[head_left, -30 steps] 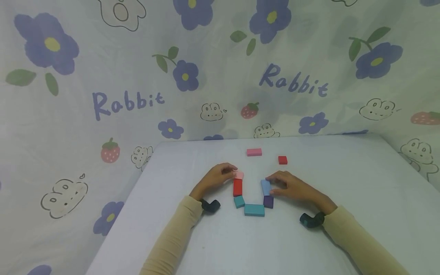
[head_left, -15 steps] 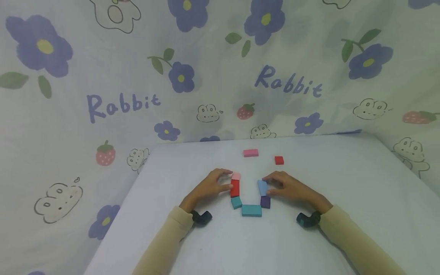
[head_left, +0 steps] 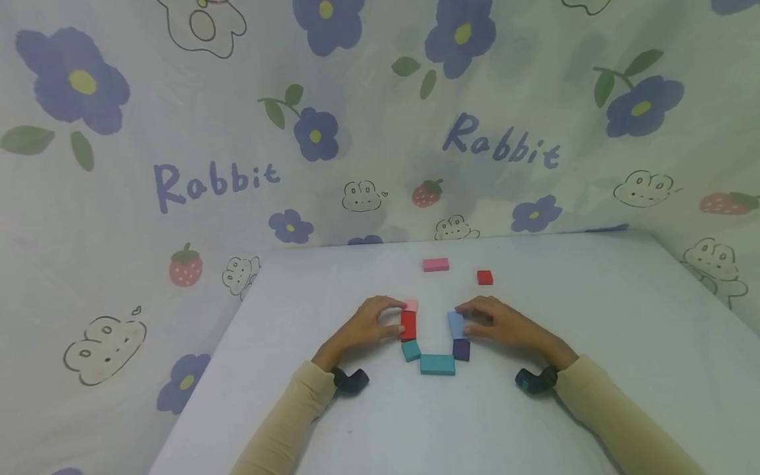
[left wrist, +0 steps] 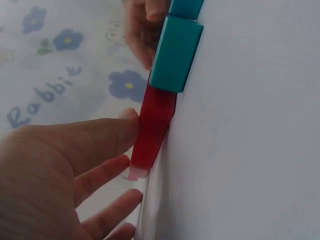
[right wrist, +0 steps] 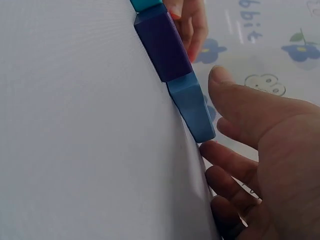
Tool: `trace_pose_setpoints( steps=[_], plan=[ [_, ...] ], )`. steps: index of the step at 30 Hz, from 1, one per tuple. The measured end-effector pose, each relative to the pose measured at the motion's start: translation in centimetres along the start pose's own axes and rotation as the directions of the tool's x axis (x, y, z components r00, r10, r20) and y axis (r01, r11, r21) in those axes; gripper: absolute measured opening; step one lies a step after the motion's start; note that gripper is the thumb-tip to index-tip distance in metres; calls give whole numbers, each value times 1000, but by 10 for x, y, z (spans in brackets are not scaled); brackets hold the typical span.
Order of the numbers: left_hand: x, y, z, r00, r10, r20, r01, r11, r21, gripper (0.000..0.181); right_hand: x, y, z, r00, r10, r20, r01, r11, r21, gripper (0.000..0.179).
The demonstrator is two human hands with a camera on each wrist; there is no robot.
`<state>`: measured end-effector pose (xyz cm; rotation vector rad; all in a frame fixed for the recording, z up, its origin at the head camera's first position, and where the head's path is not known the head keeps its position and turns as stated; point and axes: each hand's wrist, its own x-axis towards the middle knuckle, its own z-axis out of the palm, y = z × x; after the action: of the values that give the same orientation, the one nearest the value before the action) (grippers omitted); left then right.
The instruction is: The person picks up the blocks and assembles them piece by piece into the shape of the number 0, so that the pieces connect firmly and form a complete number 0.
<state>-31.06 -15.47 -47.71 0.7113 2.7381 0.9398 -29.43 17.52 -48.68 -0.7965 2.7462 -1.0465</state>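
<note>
Small coloured blocks form a U on the white table. My left hand (head_left: 369,324) lies along its left side, thumb touching the red block (left wrist: 154,120) and index finger beside the light pink block (head_left: 410,305). Its other fingers are loosely bent. On the right side my right hand (head_left: 505,323) spans the light blue block (right wrist: 194,107), index finger near its far end and thumb beside it, without a visible grip. A purple block (right wrist: 165,45) adjoins the light blue one. Below the red block sits a small teal block (head_left: 411,350), and a longer teal block (head_left: 437,364) forms the bottom.
Beyond the U, a pink block (head_left: 436,264) and a small red block (head_left: 485,278) lie apart on the table (head_left: 415,429). A patterned cloth (head_left: 237,119) hangs behind and to the left. Dark bands with cameras sit at both wrists.
My left hand has drawn back from the light pink block toward the red one, its thumb moving down to the red block. The right hand stays at the light blue block. The view shifts slightly.
</note>
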Motion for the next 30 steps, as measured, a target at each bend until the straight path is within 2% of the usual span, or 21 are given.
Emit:
trace_pose_setpoints(
  steps=[4, 10, 12, 17, 20, 25, 30],
  plan=[
    [0, 2, 1, 1000, -1, -4, 1, 1000, -3, 52, -1, 0, -1, 999, 36, -16, -36, 999, 20, 52],
    [-5, 2, -1, 1000, -5, 4, 5, 1000, 6, 51, 2, -1, -6, 994, 108, -34, -104, 988, 117, 46],
    [-7, 2, -2, 1000, 2, -3, -2, 1000, 7, 52, 4, 0, -11, 993, 104, -56, -96, 988, 123, 43],
    [-5, 4, -2, 1000, 7, -13, -6, 1000, 10, 52, 8, 12, -34, 980, 142, -139, -131, 988, 87, 37],
    [-4, 3, -2, 1000, 6, -18, -5, 1000, 17, 51, 13, 25, -51, 962, 208, -175, -202, 978, 54, 37],
    [-5, 1, 0, 999, 20, -29, -19, 1000, 20, 52, 21, 44, -67, 942, 277, -192, -279, 960, 19, 34],
    [-7, 2, 2, 999, 34, -29, -34, 999, 14, 53, 27, 53, -68, 941, 289, -174, -292, 956, 7, 35]
  ],
)
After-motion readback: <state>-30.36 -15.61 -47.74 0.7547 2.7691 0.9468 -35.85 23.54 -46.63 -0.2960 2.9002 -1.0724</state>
